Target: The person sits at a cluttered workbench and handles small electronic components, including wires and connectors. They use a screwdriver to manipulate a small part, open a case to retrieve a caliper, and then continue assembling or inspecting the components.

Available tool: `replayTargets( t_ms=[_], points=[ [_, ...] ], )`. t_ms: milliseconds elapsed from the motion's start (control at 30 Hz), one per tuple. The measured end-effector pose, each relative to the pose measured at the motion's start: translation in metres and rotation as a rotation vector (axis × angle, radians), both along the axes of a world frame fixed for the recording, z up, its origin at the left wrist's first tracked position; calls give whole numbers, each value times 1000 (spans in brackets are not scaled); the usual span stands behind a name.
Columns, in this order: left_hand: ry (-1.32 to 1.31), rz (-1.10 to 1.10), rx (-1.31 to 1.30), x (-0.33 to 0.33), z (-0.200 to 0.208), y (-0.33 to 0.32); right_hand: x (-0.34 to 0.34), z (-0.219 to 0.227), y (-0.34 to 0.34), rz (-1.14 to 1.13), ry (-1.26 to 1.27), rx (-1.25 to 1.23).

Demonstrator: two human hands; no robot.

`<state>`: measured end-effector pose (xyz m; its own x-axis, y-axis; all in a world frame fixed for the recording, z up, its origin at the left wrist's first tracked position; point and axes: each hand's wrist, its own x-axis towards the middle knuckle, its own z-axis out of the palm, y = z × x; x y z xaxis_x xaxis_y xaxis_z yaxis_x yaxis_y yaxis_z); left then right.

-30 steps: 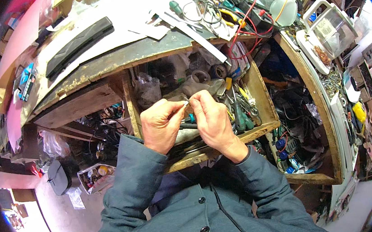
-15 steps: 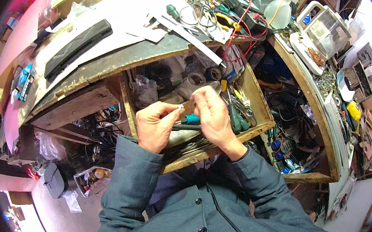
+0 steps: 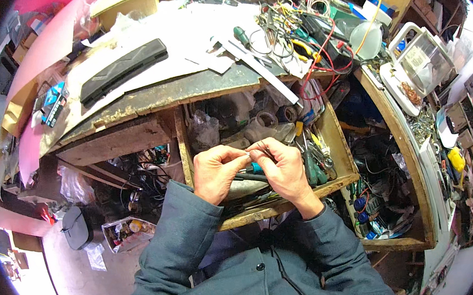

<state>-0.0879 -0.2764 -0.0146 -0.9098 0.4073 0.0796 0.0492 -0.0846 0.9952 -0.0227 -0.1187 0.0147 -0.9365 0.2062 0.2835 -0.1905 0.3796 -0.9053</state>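
Over an open wooden drawer (image 3: 333, 131), my two hands meet fingertip to fingertip. My left hand (image 3: 216, 174) is closed in a pinch on a tiny white piece (image 3: 247, 154), too small to name. Right against it, my right hand (image 3: 286, 172) is closed too, thumb pressed to the fingers. A thin dark sliver shows by its fingertips, but what it grips is hidden. Beneath the hands lie a teal-handled tool (image 3: 257, 168), rolls of tape (image 3: 267, 119), plastic bags (image 3: 204, 129) and green-handled tools (image 3: 313, 168).
On the bench behind are a long black case (image 3: 123, 71), a caliper-like silver tool (image 3: 257, 69) and tangled red test leads (image 3: 329, 68). To the right, another drawer (image 3: 426, 196) holds wires and blue-capped parts. A box of odds and ends (image 3: 129, 232) sits on the floor at left.
My right hand, blurred and raised half a second ago, has come down and left so its fingertips meet the left hand's. The whole view has shifted slightly.
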Motion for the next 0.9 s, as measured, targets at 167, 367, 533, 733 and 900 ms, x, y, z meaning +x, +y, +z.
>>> replayTargets(
  t_ms=[167, 367, 533, 733, 900],
  points=[
    [-66, -76, 64, -2, 1, -1, 0, -8, 0, -37, 32, 70],
    [-191, -77, 98, -7, 8, -5, -4, -12, 4, -9, -15, -91],
    [-110, -148, 85, -9, -6, 0, -1, -7, 2, -55, 4, 54],
    [-87, -190, 53, -12, -11, 0, -5, -20, 11, -2, -107, 15],
    [-255, -212, 141, -13, -6, -1, -10, -23, 21, 89, -128, -222]
  ],
)
